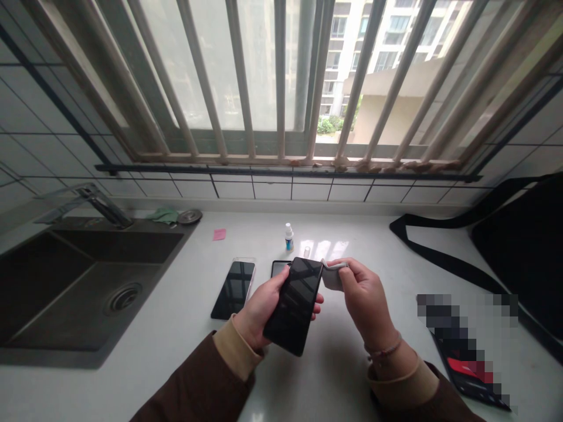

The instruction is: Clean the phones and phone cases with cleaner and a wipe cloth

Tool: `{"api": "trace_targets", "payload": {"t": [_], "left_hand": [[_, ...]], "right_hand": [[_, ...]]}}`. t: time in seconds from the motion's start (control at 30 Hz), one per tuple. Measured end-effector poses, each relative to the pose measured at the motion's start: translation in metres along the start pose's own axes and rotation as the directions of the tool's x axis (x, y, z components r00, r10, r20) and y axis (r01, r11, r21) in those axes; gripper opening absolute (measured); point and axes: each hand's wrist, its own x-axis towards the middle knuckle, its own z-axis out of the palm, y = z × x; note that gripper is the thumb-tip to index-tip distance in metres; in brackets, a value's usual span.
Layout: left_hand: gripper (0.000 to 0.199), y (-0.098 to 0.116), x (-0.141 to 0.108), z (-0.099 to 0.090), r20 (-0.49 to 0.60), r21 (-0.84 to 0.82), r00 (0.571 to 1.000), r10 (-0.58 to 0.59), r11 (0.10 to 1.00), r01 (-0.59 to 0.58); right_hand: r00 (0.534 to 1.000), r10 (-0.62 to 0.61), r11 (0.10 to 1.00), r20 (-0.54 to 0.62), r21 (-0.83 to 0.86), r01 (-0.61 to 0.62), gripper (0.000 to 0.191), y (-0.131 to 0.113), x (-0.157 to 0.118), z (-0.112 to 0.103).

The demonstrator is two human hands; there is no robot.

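A black phone [294,308] is held tilted above the counter, screen up, in my left hand [259,310], whose thumb lies along its left edge and fingertips show at its right edge. My right hand [364,296] pinches a folded grey cloth [335,276] beside the phone's top right corner. Another phone [234,290] lies on the counter to the left. Behind the held phone, a dark-edged item [280,268] is partly hidden. A small white spray bottle [288,239] stands farther back, with a small clear cap [307,252] near it.
A dark sink [88,281] with a chrome faucet [105,205] is at the left. A green cloth [163,215] and a metal strainer [190,217] sit behind it. A pink note [219,234] lies on the counter. At right are a black strap [448,264] and a partly pixelated dark object [466,369].
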Motion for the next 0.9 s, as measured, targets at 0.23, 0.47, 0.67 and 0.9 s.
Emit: {"api": "trace_targets", "payload": {"t": [0.23, 0.47, 0.67, 0.9], "left_hand": [[0.059, 0.0, -0.003, 0.002, -0.003, -0.025, 0.999, -0.034, 0.999, 0.033], [0.055, -0.007, 0.001, 0.003, -0.052, -0.08, 0.998, -0.025, 0.997, 0.02], [0.044, -0.003, 0.004, 0.004, -0.131, -0.141, 0.984, 0.118, 0.981, -0.137], [0.06, 0.005, 0.004, 0.001, -0.203, -0.232, 0.934, 0.295, 0.912, -0.338]], "right_hand": [[0.98, 0.172, 0.944, -0.1, 0.301, -0.135, 0.034, 0.011, 0.009, 0.008], [0.986, -0.151, 0.978, 0.066, 0.155, 0.139, 0.036, 0.001, -0.006, 0.013], [0.931, -0.249, 0.968, 0.268, 0.11, 0.227, 0.035, 0.0, -0.016, 0.018], [0.854, -0.219, 0.973, 0.472, 0.168, 0.156, 0.033, -0.007, -0.018, 0.023]]}}
